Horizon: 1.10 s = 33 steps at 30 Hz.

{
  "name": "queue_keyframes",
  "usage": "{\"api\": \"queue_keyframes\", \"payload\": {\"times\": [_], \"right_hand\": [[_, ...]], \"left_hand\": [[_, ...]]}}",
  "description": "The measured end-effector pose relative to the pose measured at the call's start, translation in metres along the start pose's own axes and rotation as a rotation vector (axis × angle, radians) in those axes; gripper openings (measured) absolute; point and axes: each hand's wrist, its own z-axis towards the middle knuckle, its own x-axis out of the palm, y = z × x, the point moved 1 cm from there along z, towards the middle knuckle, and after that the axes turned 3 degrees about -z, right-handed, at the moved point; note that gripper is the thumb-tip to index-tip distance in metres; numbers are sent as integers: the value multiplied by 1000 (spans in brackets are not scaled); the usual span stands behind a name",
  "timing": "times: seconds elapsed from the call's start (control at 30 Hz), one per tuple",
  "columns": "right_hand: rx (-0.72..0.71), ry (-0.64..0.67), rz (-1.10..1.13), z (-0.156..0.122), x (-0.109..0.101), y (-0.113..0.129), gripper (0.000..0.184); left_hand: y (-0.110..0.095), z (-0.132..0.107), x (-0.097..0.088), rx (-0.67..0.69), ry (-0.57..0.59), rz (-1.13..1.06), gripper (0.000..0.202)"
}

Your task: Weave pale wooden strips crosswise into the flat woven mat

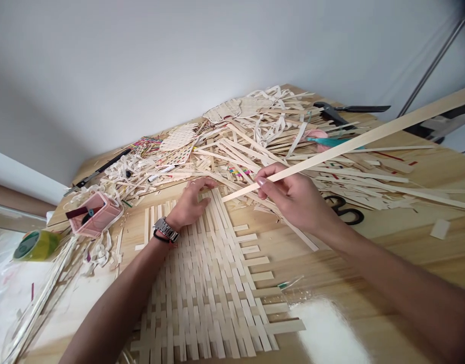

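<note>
A partly woven mat (202,283) of pale, flat wood-like strips lies in front of me, with loose strip ends sticking out along its right and near edges. My left hand (190,202), with a metal watch (166,229) on its wrist, rests at the mat's far end. Its fingers curl over the upright strips there, thumb on the near side; the fingertips are partly hidden. Between thumb and fingers, my right hand (283,189) pinches a long pale strip (354,144). The strip's near tip points at the mat's far right corner, and its other end rises to the upper right.
Loose strips (251,151) and small woven pieces (223,110) heap up towards the wall. Black-handled scissors (344,211) lie beyond my right forearm. To the left are a pink basket (99,217) and a yellow tape roll (35,245). Dark pliers-like tools (334,115) sit back right.
</note>
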Motion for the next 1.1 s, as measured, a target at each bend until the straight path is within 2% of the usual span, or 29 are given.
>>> {"api": "queue_keyframes", "payload": {"times": [0.17,0.33,0.5,0.6,0.67,0.73,0.83,0.9,0.93,0.97,1.03,1.1], "right_hand": [[22,12,31,1,0,-2,37],[52,27,123,4,1,-7,44],[251,87,419,7,5,-11,59],[339,100,523,9,6,-15,59],[376,105,496,10,2,-21,53],[401,178,355,12,-5,-28,53],[408,438,120,11,-18,-31,68],[354,589,60,10,-23,-25,68],[291,591,27,9,-24,-20,65],[204,527,-28,10,-25,-16,60],[5,298,-184,11,-24,-10,46],[-163,131,-340,13,-20,-12,28]], "left_hand": [[3,1,-1,19,-27,-144,45],[7,3,-4,-34,-68,-348,29],[5,3,-8,-79,-99,-438,23],[3,3,-8,-75,-99,-437,21],[2,4,-8,-66,-89,-433,19],[1,4,-8,-62,-81,-423,18],[1,4,-8,-65,-75,-406,18],[0,4,-8,-61,-70,-411,18],[0,4,-8,-56,-68,-417,17],[0,4,-8,-51,-66,-425,17],[0,4,-8,-47,-67,-436,16],[0,4,-8,-48,-71,-442,16]]}}
